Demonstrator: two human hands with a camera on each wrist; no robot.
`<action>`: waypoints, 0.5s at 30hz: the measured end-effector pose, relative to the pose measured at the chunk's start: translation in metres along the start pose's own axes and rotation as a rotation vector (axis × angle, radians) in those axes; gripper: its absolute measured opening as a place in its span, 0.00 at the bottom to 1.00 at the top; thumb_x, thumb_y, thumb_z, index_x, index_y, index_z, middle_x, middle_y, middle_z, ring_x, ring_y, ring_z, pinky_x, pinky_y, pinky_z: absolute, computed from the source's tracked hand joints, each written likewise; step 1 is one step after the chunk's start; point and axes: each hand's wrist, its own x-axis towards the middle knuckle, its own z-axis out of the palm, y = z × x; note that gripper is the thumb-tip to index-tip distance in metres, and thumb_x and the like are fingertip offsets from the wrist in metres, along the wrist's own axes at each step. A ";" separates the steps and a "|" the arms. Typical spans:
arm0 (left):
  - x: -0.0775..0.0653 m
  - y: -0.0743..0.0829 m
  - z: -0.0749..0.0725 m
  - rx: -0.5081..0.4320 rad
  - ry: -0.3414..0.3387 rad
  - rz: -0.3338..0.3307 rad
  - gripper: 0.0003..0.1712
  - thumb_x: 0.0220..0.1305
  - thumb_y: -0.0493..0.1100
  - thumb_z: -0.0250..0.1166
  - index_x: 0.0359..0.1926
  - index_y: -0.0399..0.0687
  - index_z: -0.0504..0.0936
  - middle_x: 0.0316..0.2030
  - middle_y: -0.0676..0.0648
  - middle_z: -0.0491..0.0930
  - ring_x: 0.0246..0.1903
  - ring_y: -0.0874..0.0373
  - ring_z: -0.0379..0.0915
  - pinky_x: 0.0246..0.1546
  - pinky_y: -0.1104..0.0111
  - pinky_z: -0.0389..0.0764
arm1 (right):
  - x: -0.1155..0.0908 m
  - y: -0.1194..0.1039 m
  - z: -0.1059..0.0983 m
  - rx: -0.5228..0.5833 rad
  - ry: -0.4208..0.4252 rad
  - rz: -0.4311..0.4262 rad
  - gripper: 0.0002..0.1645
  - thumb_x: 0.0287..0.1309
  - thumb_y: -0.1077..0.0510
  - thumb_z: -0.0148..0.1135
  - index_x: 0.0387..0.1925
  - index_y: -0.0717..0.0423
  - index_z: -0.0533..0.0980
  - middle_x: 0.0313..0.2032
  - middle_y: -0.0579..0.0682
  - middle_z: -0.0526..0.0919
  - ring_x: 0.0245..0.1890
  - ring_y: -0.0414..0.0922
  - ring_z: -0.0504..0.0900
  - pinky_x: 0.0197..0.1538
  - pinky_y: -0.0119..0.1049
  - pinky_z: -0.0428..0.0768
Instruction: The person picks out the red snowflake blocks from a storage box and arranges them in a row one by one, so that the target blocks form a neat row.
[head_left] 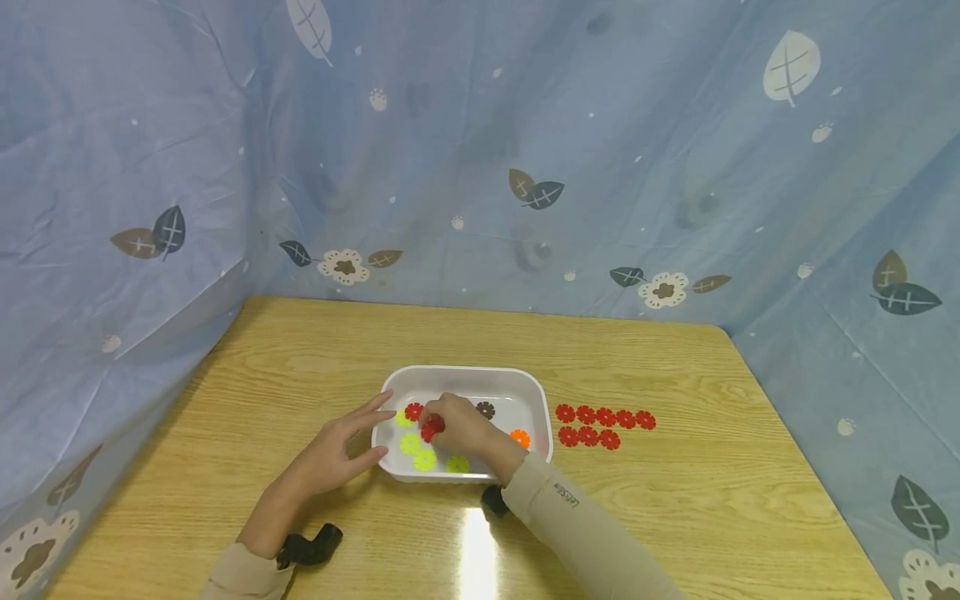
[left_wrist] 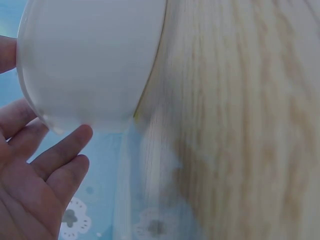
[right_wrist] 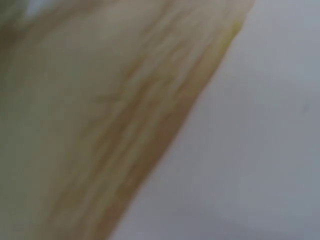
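In the head view a white tray (head_left: 465,478) stands on the wooden table. Inside lie several yellow-green flower-shaped discs (head_left: 410,443), a red disc (head_left: 414,412), a dark brown disc (head_left: 486,409) and an orange disc (head_left: 520,438). My right hand (head_left: 459,423) reaches into it, with bent fingers pinching a red flower-shaped disc (head_left: 431,430). At the left end, my left hand (head_left: 333,450) has its fingers spread, the tips right at the rim. The left wrist view shows those fingers (left_wrist: 62,150) beside the tray's outer wall (left_wrist: 95,60). The right wrist view is blurred.
Right of the tray, several red flower-shaped discs (head_left: 606,417) lie flat on the table (head_left: 675,517) in two rows. A blue patterned cloth (head_left: 465,133) hangs behind and along both sides. A black wrist device (head_left: 311,546) sits by the left wrist.
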 end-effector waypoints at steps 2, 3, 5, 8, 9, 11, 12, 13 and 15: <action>0.000 0.000 0.000 0.002 0.001 0.004 0.26 0.62 0.46 0.64 0.61 0.43 0.74 0.69 0.45 0.61 0.67 0.42 0.59 0.65 0.51 0.65 | 0.000 0.001 0.000 0.048 0.016 0.002 0.14 0.49 0.67 0.66 0.38 0.49 0.82 0.34 0.41 0.79 0.35 0.37 0.73 0.42 0.27 0.75; 0.000 -0.001 0.000 0.002 0.002 0.005 0.26 0.62 0.46 0.64 0.61 0.43 0.74 0.69 0.45 0.61 0.67 0.43 0.59 0.65 0.52 0.65 | 0.000 0.002 0.000 0.081 0.023 0.008 0.15 0.48 0.67 0.65 0.38 0.49 0.82 0.33 0.41 0.80 0.35 0.37 0.74 0.42 0.28 0.76; -0.001 -0.001 0.001 0.001 0.004 0.010 0.26 0.62 0.46 0.64 0.61 0.43 0.74 0.69 0.44 0.61 0.67 0.43 0.59 0.65 0.53 0.66 | 0.000 0.003 -0.001 0.158 0.036 0.017 0.15 0.48 0.68 0.65 0.38 0.50 0.82 0.33 0.41 0.81 0.34 0.36 0.75 0.41 0.28 0.76; -0.001 -0.001 0.001 0.000 0.005 0.012 0.26 0.62 0.45 0.64 0.60 0.42 0.74 0.69 0.44 0.61 0.66 0.43 0.59 0.64 0.53 0.66 | -0.003 0.004 -0.004 0.284 0.050 0.032 0.16 0.48 0.68 0.65 0.40 0.52 0.83 0.33 0.42 0.82 0.34 0.36 0.76 0.41 0.28 0.78; -0.001 -0.001 0.001 -0.003 0.006 0.010 0.26 0.61 0.44 0.65 0.60 0.42 0.74 0.70 0.45 0.61 0.66 0.43 0.59 0.64 0.52 0.66 | -0.005 0.003 -0.006 0.328 0.053 0.034 0.17 0.48 0.69 0.64 0.41 0.52 0.83 0.34 0.43 0.82 0.35 0.37 0.77 0.41 0.28 0.78; 0.000 -0.001 0.001 0.000 0.008 0.011 0.26 0.61 0.43 0.65 0.60 0.42 0.74 0.69 0.44 0.61 0.66 0.43 0.60 0.63 0.51 0.67 | -0.009 0.004 -0.010 0.401 0.052 0.035 0.18 0.50 0.68 0.64 0.44 0.53 0.82 0.37 0.44 0.83 0.36 0.38 0.78 0.43 0.29 0.79; 0.000 -0.001 0.001 0.001 0.008 0.009 0.26 0.60 0.42 0.65 0.60 0.42 0.74 0.69 0.45 0.61 0.66 0.43 0.60 0.63 0.50 0.67 | -0.011 0.004 -0.012 0.434 0.051 0.033 0.18 0.51 0.68 0.63 0.45 0.53 0.82 0.38 0.44 0.83 0.38 0.38 0.78 0.43 0.30 0.79; 0.000 0.000 0.001 0.003 0.008 0.010 0.26 0.60 0.42 0.65 0.60 0.42 0.74 0.70 0.44 0.61 0.66 0.43 0.60 0.63 0.49 0.67 | -0.013 0.004 -0.014 0.462 0.050 0.030 0.19 0.52 0.68 0.62 0.46 0.54 0.82 0.40 0.45 0.84 0.39 0.39 0.78 0.44 0.31 0.79; 0.000 0.001 0.001 0.004 0.010 0.010 0.27 0.59 0.41 0.66 0.60 0.42 0.75 0.69 0.44 0.61 0.66 0.43 0.60 0.62 0.47 0.67 | -0.019 0.006 -0.019 0.520 0.052 0.024 0.19 0.53 0.67 0.61 0.48 0.55 0.81 0.43 0.47 0.83 0.41 0.40 0.79 0.46 0.32 0.80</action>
